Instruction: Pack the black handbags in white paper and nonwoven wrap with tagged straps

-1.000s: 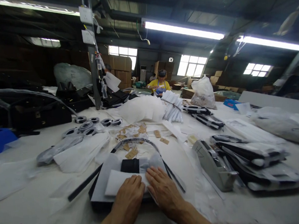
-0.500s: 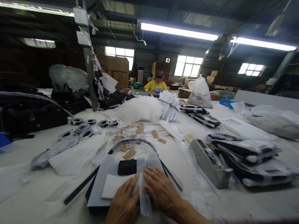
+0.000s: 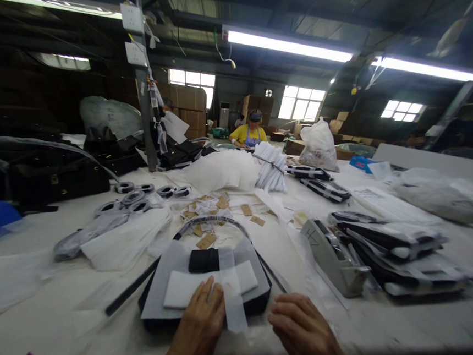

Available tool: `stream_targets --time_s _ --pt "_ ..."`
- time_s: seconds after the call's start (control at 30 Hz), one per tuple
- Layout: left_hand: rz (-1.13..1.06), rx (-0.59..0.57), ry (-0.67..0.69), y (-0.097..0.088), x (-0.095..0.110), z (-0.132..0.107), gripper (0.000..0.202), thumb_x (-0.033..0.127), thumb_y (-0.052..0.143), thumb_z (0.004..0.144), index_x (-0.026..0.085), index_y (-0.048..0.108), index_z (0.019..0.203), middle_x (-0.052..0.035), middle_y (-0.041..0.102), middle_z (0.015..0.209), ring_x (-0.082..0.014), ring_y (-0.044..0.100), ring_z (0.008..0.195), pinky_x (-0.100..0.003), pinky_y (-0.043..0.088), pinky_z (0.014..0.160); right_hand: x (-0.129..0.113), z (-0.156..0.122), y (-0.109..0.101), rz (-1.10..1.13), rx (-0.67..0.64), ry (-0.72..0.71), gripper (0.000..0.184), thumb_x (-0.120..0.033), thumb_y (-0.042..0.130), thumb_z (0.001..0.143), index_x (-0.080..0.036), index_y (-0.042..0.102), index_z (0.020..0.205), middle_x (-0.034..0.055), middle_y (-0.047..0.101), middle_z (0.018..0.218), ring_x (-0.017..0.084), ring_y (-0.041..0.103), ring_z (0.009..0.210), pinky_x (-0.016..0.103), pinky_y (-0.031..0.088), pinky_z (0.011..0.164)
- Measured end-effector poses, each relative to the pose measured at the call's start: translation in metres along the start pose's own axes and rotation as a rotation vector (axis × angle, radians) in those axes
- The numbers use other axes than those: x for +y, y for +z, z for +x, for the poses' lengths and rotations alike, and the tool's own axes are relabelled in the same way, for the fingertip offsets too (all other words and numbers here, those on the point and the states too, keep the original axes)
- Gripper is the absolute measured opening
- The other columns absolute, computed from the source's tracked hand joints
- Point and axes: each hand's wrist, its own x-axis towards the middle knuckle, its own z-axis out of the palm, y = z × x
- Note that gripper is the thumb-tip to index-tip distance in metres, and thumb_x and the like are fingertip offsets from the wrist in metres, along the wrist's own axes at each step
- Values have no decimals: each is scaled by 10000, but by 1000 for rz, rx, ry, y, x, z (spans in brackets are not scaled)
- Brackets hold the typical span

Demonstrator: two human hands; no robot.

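A black handbag (image 3: 258,306) lies flat before me, its curved handle (image 3: 211,220) wrapped in clear film. Pale grey sheeting (image 3: 158,297) covers its face, with a white foam pad (image 3: 179,288) and a small black rolled piece (image 3: 200,261) on top. Down the middle runs a translucent strip (image 3: 232,294), its lower end hanging past the bag's front edge. My left hand (image 3: 203,316) rests on the pad with fingers stretched out, just left of the strip. Off the bag's right front corner, my right hand (image 3: 301,326) has loosely bent fingers and nothing visible in them.
A grey tape dispenser (image 3: 335,263) stands to the right, beside stacked wrapped black bags (image 3: 409,262). Tan tags (image 3: 207,241) lie scattered behind the handle. Wrapped rings (image 3: 133,197) and film sheets (image 3: 126,242) are at left. A person in yellow (image 3: 251,134) sits across the table.
My right hand has lifted off the strip and moved right and toward me, away from the bag. My left hand stays on the pad, slightly lower. The view has shifted slightly.
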Motion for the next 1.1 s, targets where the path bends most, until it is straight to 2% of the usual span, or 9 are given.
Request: stream_targets --time_s 0.1,0.27,0.4,0.47,0.7,0.8,0.93,1.1 --pt "15 52 -1 5 3 3 316 67 432 892 155 629 1123 -88 622 1162 -296 527 1213 -435 442 1013 4 17 12 -152 -92 -38 346 -61 468 896 -164 611 1194 96 672 1201 248 560 1218 432 484 1018" --pt "71 70 17 -3 6 12 319 47 430 876 129 632 1108 -96 645 1091 -296 590 1131 -430 468 973 11 20 36 -258 -167 -89 309 -96 454 939 -150 611 1199 87 654 1256 244 584 1179 419 485 1016" --pt "143 -65 123 -24 5 21 284 44 465 866 76 631 1095 -141 654 1084 -329 619 1092 -439 495 930 13 18 34 -235 -307 -59 376 -106 430 962 -154 534 1321 93 616 1312 258 542 1227 447 459 1035" --pt "146 -102 165 -30 2 25 269 47 469 871 63 629 1087 -157 653 1089 -334 617 1101 -442 495 932 14 19 33 -234 -336 -29 401 -108 429 966 -155 503 1357 102 598 1334 274 512 1257 469 442 1040" --pt "105 -30 203 -29 -5 24 266 57 430 902 75 617 1090 -149 646 1068 -292 614 1086 -424 495 933 13 21 41 -271 -392 0 430 -115 452 960 -160 476 1387 119 520 1418 318 406 1349 465 442 1020" --pt "85 -29 199 -29 -6 24 220 66 461 895 83 629 1038 -137 645 1038 -296 612 1076 -415 507 914 12 21 42 -323 -422 -11 468 -86 435 948 -175 453 1407 116 503 1438 339 416 1341 497 461 985" --pt "48 -78 188 -32 -7 27 191 74 494 889 90 628 1024 -131 642 1008 -303 602 1080 -417 516 899 17 19 39 -324 -419 -47 500 -55 415 926 -177 455 1408 128 517 1424 335 433 1332 472 503 926" --pt "-4 -190 138 -41 -4 31 226 68 501 872 77 615 1066 -139 630 1034 -309 576 1116 -439 492 951 37 13 36 -192 -366 -132 513 -49 424 887 -126 473 1392 129 540 1400 282 477 1292 401 509 963"
